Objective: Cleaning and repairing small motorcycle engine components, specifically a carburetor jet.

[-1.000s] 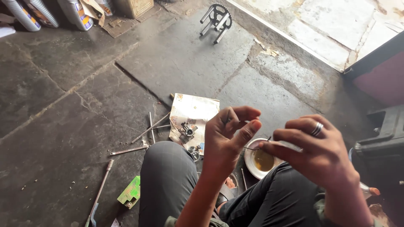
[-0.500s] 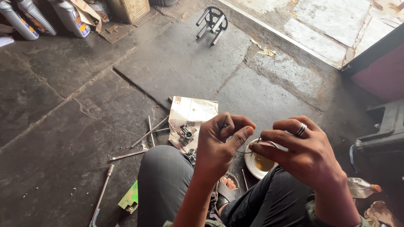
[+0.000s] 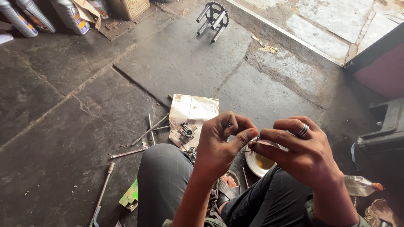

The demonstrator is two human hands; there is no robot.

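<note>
My left hand point(image 3: 221, 143) and my right hand point(image 3: 301, 153) meet in front of me above my knees. Both pinch a very small part point(image 3: 252, 141) between fingertips; it is too small and too hidden to name. A ring sits on one finger of my right hand. Below the hands a white bowl point(image 3: 254, 162) holds yellowish liquid. A small metal carburettor-like part point(image 3: 185, 131) lies on a sheet of printed paper point(image 3: 193, 111) on the stone floor, just beyond my left knee.
Several thin metal rods and tools point(image 3: 147, 132) lie left of the paper. A long-handled tool point(image 3: 101, 197) and a green box point(image 3: 129, 196) lie by my left leg. A sprocket assembly point(image 3: 213, 14) stands far ahead. Bottles point(image 3: 42, 14) line the far left. A plastic bottle point(image 3: 360, 186) lies right.
Both hands have closed together; the left fingers, spread a second ago, now curl onto the small part. The view has shifted slightly.
</note>
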